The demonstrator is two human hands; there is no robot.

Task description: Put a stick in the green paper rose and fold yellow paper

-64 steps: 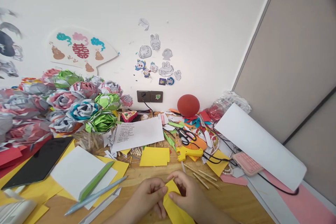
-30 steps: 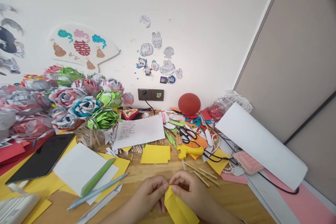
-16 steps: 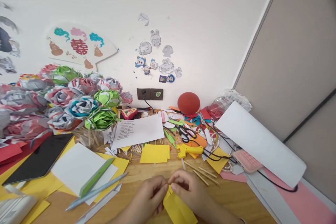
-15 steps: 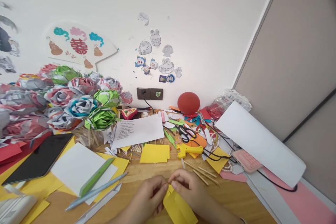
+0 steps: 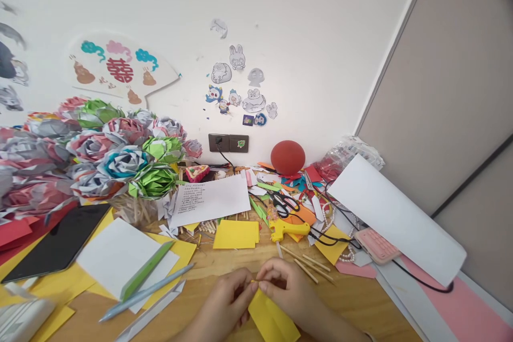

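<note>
Bottom centre: left hand [image 5: 222, 307] and right hand [image 5: 294, 291] meet, each grip pinching the yellow paper [image 5: 272, 321] at its top corner, its long axis running down-right under the right hand.

I read the folded yellow paper [image 5: 273, 319] as matt and crisply creased. The tabletop [image 5: 224, 267] under it is smooth pale wood. The glue gun [image 5: 288, 230] looks like glossy yellow plastic, the tablet [image 5: 60, 243] shiny black, the roses [image 5: 120, 160] stiff printed paper.
</note>
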